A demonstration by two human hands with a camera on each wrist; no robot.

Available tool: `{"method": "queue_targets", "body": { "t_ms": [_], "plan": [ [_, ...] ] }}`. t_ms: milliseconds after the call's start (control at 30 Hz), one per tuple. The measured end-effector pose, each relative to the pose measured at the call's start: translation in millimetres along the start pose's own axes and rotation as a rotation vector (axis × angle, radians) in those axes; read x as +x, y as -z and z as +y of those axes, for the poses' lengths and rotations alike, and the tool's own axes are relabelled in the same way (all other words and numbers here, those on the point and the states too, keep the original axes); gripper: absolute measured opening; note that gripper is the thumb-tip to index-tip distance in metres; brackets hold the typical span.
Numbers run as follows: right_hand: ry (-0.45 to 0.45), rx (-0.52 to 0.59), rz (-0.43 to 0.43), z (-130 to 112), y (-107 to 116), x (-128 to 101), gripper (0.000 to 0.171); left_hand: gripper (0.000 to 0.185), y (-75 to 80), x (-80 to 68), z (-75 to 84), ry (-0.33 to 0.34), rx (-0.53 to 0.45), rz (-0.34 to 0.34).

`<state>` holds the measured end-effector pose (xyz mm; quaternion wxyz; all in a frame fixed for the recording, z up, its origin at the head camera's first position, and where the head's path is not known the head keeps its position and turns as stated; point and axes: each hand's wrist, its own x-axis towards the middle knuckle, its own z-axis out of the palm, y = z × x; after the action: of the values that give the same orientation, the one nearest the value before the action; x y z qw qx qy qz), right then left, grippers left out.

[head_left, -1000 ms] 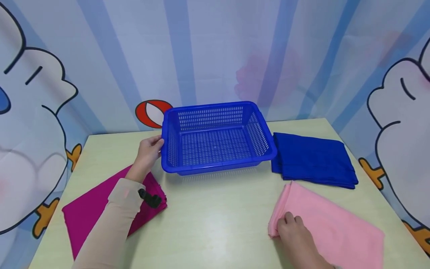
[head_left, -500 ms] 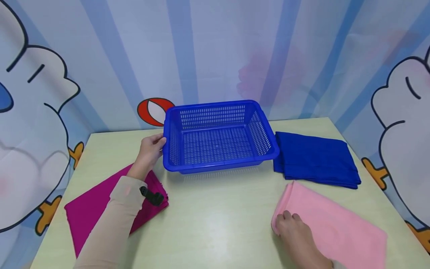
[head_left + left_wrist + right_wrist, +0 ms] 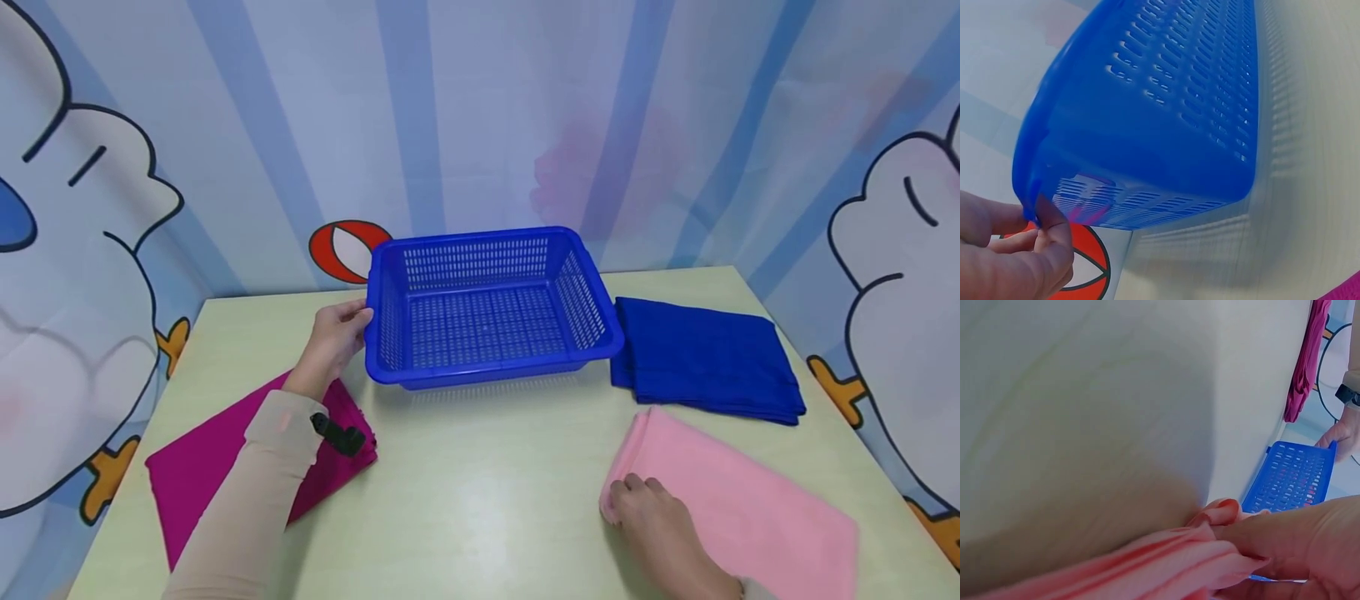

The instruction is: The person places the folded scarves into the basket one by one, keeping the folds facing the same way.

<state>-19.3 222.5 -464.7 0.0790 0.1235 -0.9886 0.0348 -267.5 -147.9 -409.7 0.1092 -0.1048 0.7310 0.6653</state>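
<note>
A blue plastic basket [image 3: 487, 367] with slotted walls stands at the back middle of the table, nothing inside it. My left hand [image 3: 333, 342] pinches its left rim between thumb and fingers, which the left wrist view shows closely. At the front right lies a folded pink cloth [image 3: 750, 500]. Its left edge is gripped by my right hand [image 3: 660, 529]; in the right wrist view the layers of pink cloth [image 3: 1166, 562] bunch at the thumb and fingers. Part of the fingers is hidden by the cloth.
A folded dark blue cloth [image 3: 705, 358] lies right of the basket, close to its corner. Under my left forearm is a folded magenta cloth [image 3: 202, 467]. A printed curtain [image 3: 487, 125] hangs behind the table [image 3: 480, 492].
My right hand keeps its grip at the pink cloth's left edge, with only a slight shift of the fingers. The left hand and the basket stay in place.
</note>
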Motion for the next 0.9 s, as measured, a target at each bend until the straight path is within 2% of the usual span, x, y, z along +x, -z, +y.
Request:
{"method": "queue_targets", "body": {
  "t_ms": [267, 733, 900],
  "plan": [
    [0.132, -0.006, 0.142, -8.6, -9.6, 3.5, 0.031, 0.047, 0.8, -1.4, 2.2, 0.015, 0.011, -0.019],
    [0.156, -0.002, 0.113, -19.0, -10.1, 15.2, 0.028, 0.048, 2.2, -1.3, 3.0, 0.023, 0.018, -0.022],
    [0.193, -0.016, 0.164, -22.4, -13.6, 17.9, 0.029, 0.048, 2.1, -1.7, 3.4, 0.029, 0.026, -0.017]
  ]
}}
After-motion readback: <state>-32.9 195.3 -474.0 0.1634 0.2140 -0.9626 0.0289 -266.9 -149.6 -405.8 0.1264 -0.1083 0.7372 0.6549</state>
